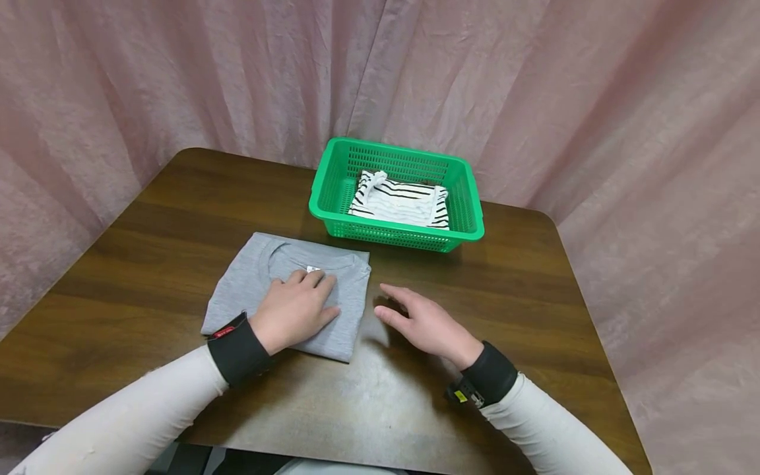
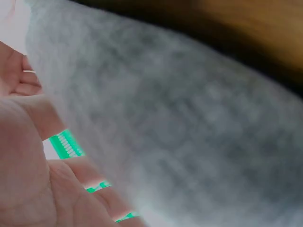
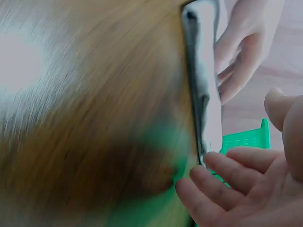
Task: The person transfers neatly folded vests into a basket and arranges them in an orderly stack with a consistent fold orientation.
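Observation:
A grey T-shirt (image 1: 243,284), folded into a flat rectangle with its neckline and a small white label on top, lies on the wooden table. My left hand (image 1: 295,309) rests on it, palm down, fingers extended over the middle. In the left wrist view the grey cloth (image 2: 180,123) fills most of the picture, blurred. To the right of the shirt, my right hand (image 1: 424,323) hovers just above the table with fingers spread and nothing in them. The right wrist view shows the folded shirt's edge (image 3: 203,85) beyond the right fingertips.
Behind the shirt stands a green plastic basket (image 1: 398,231) near the table's back edge. Inside it lies a folded white garment with black stripes (image 1: 404,201). The brown wooden table (image 1: 522,277) reaches back to pink curtains (image 1: 237,79), which hang behind it and along both sides.

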`<action>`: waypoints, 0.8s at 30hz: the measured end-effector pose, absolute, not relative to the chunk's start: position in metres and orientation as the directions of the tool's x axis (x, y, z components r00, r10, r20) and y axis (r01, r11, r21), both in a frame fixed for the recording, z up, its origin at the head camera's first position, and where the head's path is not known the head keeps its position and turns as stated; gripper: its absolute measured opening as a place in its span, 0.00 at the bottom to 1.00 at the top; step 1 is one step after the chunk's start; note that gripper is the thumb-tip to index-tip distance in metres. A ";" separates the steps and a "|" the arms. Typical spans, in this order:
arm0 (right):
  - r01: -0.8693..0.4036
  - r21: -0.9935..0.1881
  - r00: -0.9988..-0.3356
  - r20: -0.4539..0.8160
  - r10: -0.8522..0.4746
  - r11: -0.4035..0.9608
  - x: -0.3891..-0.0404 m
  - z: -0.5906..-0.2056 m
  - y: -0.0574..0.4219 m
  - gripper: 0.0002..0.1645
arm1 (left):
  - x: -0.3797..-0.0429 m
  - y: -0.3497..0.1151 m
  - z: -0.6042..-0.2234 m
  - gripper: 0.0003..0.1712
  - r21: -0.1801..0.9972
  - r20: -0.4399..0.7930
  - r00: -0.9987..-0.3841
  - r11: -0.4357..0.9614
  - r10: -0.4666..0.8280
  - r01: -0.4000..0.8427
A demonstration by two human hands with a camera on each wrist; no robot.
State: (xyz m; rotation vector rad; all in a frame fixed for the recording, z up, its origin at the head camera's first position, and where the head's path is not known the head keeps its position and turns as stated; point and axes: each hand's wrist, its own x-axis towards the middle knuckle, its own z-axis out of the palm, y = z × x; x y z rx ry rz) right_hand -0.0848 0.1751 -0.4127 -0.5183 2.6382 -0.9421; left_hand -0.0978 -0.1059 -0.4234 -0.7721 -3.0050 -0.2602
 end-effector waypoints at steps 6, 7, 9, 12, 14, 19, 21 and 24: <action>-0.097 -0.731 -0.937 -0.161 -0.310 0.676 -0.088 -0.411 0.179 0.36 | -0.098 -0.090 -0.419 0.34 0.173 0.045 -0.872 0.856 0.487 0.487; -0.079 -0.733 -0.942 -0.167 -0.291 0.676 -0.089 -0.412 0.181 0.35 | -0.098 -0.088 -0.419 0.33 0.180 0.042 -0.871 0.853 0.490 0.489; -0.038 -0.747 -0.945 -0.190 -0.268 0.664 -0.089 -0.412 0.184 0.34 | -0.099 -0.083 -0.420 0.33 0.192 0.030 -0.869 0.850 0.495 0.491; 0.011 -0.768 -0.941 -0.224 -0.253 0.641 -0.089 -0.413 0.189 0.32 | -0.099 -0.075 -0.421 0.34 0.206 0.014 -0.863 0.843 0.506 0.497; 0.036 -0.775 -0.937 -0.245 -0.248 0.631 -0.090 -0.414 0.192 0.30 | -0.099 -0.071 -0.421 0.34 0.209 0.012 -0.858 0.838 0.513 0.504; 0.056 -0.749 -0.932 -0.277 -0.235 0.660 -0.090 -0.415 0.200 0.25 | -0.099 -0.061 -0.420 0.34 0.214 0.026 -0.848 0.825 0.530 0.523; 0.060 -0.743 -0.928 -0.289 -0.237 0.667 -0.090 -0.415 0.203 0.23 | -0.101 -0.058 -0.421 0.33 0.214 0.026 -0.845 0.823 0.534 0.526; 0.062 -0.743 -0.920 -0.302 -0.250 0.666 -0.092 -0.415 0.206 0.21 | -0.102 -0.052 -0.421 0.33 0.219 0.021 -0.844 0.821 0.536 0.527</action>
